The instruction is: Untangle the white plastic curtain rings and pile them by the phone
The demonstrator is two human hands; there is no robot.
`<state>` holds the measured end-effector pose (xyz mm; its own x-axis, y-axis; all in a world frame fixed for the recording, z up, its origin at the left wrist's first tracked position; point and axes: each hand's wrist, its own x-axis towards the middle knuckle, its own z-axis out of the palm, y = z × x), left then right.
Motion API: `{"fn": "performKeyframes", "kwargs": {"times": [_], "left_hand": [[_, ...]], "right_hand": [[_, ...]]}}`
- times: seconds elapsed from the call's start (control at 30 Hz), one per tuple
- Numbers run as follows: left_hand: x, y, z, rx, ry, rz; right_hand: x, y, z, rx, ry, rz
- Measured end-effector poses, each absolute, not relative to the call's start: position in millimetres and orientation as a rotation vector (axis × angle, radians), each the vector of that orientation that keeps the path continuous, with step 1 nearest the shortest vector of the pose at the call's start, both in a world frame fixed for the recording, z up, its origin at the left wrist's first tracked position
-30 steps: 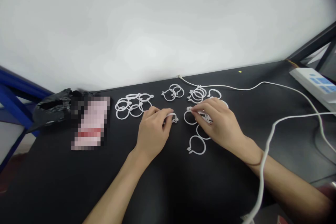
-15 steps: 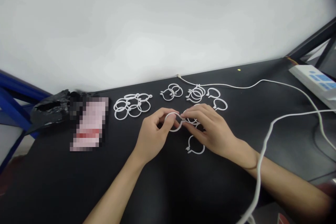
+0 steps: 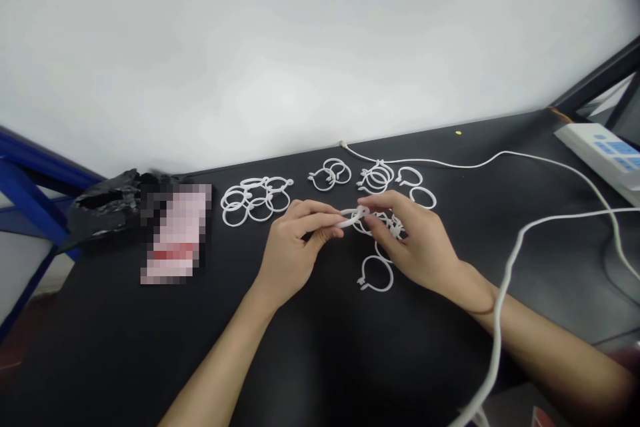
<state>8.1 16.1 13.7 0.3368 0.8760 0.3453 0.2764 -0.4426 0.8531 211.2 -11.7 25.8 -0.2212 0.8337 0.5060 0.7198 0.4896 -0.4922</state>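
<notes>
Wall: I see a big plain white wall [image 3: 300,47] behind everything.
Worktop: a wide black worktop [image 3: 150,347] holds all the things.
Cable: a long white cable [image 3: 505,280] loops over the right side, and it lies across my right arm.
Power strip: a white power strip [image 3: 600,153] sits at the far right edge.
Black bag: a crumpled black bag [image 3: 100,203] lies at the far left.
Pink thing: a blurred pink thing [image 3: 177,233] lies just beside the bag.
Ring heaps: a flat bunch of white rings [image 3: 255,200] lies left of my hands, with smaller bunches [image 3: 376,178] behind them.
Hands: my left hand [image 3: 290,250] and right hand [image 3: 420,240] meet in the middle, and the fingers of both are pinched on one white ring.
Loose ring: one single ring [image 3: 376,273] lies on the worktop just under my right hand.
Held ring: the white ring [image 3: 353,217] is lifted a little over the worktop, between my two hands.
How it handles: I think it is very light, thin and smooth, so it can slip. It looks a bit bendy, and the little clip ends may snap.
Where to hold: I would pinch the round rim on each side, away from the clip.
Writing: I can read none. The power strip has blue marks, too small to tell.
</notes>
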Motion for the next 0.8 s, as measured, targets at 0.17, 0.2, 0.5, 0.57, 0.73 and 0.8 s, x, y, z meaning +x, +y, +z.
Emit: {"fn": "performKeyframes", "kwargs": {"times": [0.17, 0.2, 0.5, 0.57, 0.73, 0.8], "left_hand": [[9.4, 14.7, 15.1, 2.066, 0.966, 1.152], [9.8, 14.7, 15.2, 2.083, 0.96, 1.153], [12.8, 10.5, 11.3, 2.294, 1.062, 1.112], [12.5, 10.2, 8.0, 2.342, 1.07, 1.045], [12.5, 11.5, 1.9, 2.43, 1.065, 0.994], [12.9, 11.8, 2.0, 2.431, 1.057, 1.007]], "right_hand": [[209.0, -10.5, 28.2, -1.338, -1.926, 0.403], [209.1, -10.2, 27.9, -1.347, -1.911, 0.429], [211.0, -9.5, 22.4, -1.248, -1.991, 0.45], [210.9, -10.5, 22.2, -1.201, -2.023, 0.463], [211.1, -12.0, 22.7, -1.122, -2.112, 0.443], [210.9, -12.2, 22.3, -1.114, -2.127, 0.416]]}}
